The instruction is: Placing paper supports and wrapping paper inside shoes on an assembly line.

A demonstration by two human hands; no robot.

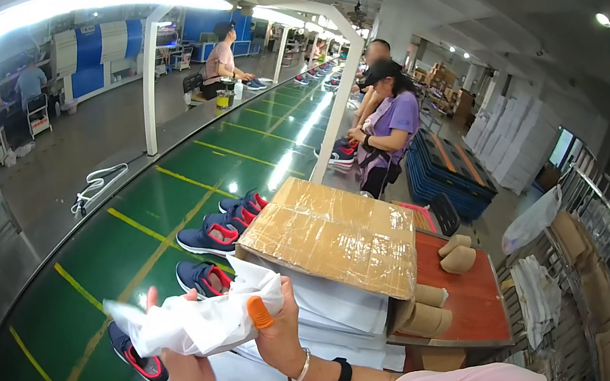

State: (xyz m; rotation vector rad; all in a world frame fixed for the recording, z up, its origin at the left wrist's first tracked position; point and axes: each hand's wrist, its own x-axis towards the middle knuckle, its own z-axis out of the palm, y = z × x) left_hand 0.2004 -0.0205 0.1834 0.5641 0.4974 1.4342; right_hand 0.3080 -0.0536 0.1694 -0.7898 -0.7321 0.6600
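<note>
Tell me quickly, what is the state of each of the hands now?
Left hand: closed, holding white paper.
Right hand: closed on the same paper, orange cot on the thumb.

Crumpled white tissue paper [197, 320], held aloft

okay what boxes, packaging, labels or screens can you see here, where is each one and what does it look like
Cardboard box: flat, brown, taped, right of the green conveyor, before the hands.
White tissue paper: crumpled, held by left hand and right hand.
White boxes: stacked, far right.
Blue crates: stacked, behind a worker in purple.
Labels, screens: none clear.
</note>
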